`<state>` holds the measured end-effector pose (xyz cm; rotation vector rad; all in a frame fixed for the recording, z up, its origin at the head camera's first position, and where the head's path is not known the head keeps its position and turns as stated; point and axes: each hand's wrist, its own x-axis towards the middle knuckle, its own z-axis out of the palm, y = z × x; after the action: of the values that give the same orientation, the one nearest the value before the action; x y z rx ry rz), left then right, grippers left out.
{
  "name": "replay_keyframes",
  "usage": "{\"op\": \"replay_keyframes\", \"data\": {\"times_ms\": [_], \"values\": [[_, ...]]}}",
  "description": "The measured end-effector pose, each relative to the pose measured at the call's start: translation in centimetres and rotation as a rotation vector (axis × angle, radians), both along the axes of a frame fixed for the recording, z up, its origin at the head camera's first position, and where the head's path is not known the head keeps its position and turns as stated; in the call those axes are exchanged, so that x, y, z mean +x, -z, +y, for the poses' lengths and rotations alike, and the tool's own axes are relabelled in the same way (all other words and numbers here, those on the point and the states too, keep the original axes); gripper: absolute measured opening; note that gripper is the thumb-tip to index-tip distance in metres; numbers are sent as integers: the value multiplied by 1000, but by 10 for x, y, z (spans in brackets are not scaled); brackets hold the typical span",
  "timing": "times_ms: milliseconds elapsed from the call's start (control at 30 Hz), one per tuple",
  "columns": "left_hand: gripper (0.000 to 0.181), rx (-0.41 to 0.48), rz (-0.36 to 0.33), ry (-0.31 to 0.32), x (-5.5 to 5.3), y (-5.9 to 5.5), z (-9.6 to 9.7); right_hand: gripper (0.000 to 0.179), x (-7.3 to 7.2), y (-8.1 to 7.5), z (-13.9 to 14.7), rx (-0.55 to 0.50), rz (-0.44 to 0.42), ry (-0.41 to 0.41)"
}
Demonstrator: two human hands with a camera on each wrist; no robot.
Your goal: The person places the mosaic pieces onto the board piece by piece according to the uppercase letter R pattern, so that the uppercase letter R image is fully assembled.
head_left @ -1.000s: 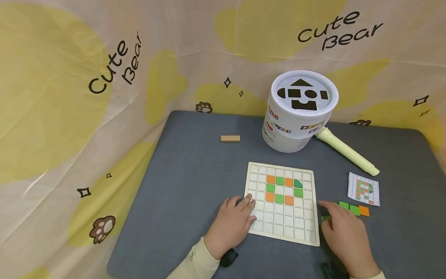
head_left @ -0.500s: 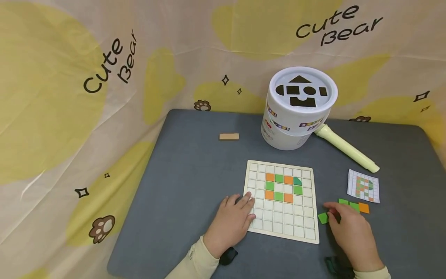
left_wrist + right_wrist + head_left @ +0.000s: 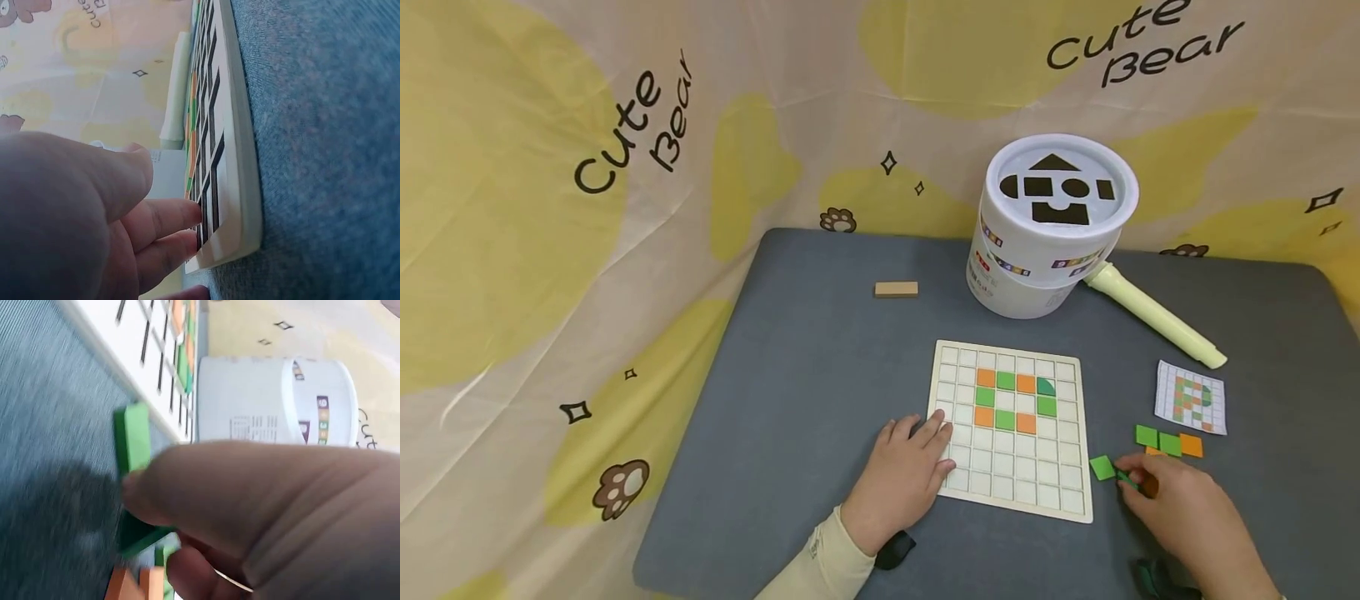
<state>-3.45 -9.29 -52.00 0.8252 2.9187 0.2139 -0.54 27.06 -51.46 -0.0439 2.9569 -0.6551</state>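
A pale gridded board (image 3: 1022,479) carries orange, green and dark green tiles in a ring on its upper part. My left hand (image 3: 898,483) rests its fingers on the board's left edge, spread and fairly straight. To the right of the board, my right hand (image 3: 1187,508) pinches a dark green tile (image 3: 140,537) between thumb and fingers, close over the table. Just left of these fingertips lies a bright green tile (image 3: 1102,467), near the board's right edge. Beyond the hand are two green tiles (image 3: 1146,435) and an orange tile (image 3: 1191,446); another orange tile is partly hidden.
Above the loose tiles lies a pattern card (image 3: 1191,398) with a coloured figure on a grid. A white bucket (image 3: 1022,287) with a shape-hole lid stands behind the board, with a pale yellow tube (image 3: 1157,315) beside it. A small wooden block (image 3: 896,289) lies farther left.
My right hand has shifted right and toward me, uncovering the bright green tile. The dark green tile now shows in its grip. My left hand has stayed on the board.
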Motion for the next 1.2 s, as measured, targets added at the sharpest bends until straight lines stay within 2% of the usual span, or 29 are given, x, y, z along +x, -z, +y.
{"op": "replay_keyframes", "data": {"times_ms": [133,200,267,367,567,733,800,867,1033,1100,1200], "values": [[50,4,-1,-7,0,-1,-4,29,-8,-1,-20,-112,178,-37],[51,5,-1,-12,1,-1,-5,31,-16,-2,-32,-157,200,-69],[51,8,-1,-19,1,0,-7,30,-25,-3,-43,-197,181,-93],[50,18,-6,-26,2,1,-7,24,-35,-3,-55,-234,96,-101],[50,12,-12,-5,4,1,-5,18,-37,1,-62,-225,-64,-5],[51,-6,12,8,2,-1,-2,18,-38,2,-63,-232,-54,75],[51,-7,12,3,2,-2,-2,14,-39,2,-64,-222,7,63],[51,-6,11,-2,1,-3,0,10,-42,2,-62,-202,102,8],[51,-10,15,-8,0,-4,2,24,-44,7,-53,-83,386,-225],[51,-11,8,-9,1,-4,2,24,-43,8,-51,-38,436,-297],[52,-6,-11,-5,3,-4,1,19,-41,8,-51,1,442,-360]]}}
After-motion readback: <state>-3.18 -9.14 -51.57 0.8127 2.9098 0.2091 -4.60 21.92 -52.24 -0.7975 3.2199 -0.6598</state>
